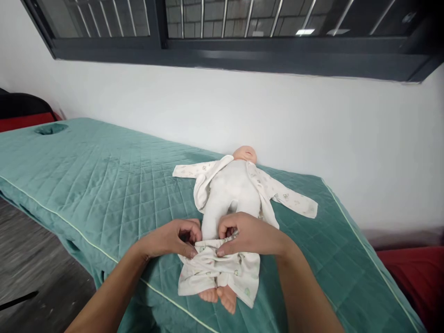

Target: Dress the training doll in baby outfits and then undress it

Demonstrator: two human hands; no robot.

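Note:
A baby doll (231,182) with a white cloth body lies on its back, head toward the wall and feet toward me. Its patterned white top (289,196) hangs open at the front, both sleeves spread out. Patterned baby trousers (219,273) are bunched around the lower legs, with the bare feet showing below the cuffs. My left hand (182,238) pinches the waistband at its left side. Closed on the same waistband, nearer the middle, is my right hand (244,233). Some fingertips of both hands are hidden by the cloth.
A green quilted cover (114,171) lies over the bed, with a round hole (51,129) at its far left end. Behind stands a white wall (138,97) below a dark-framed window (222,58). Red fabric (412,277) shows at the right.

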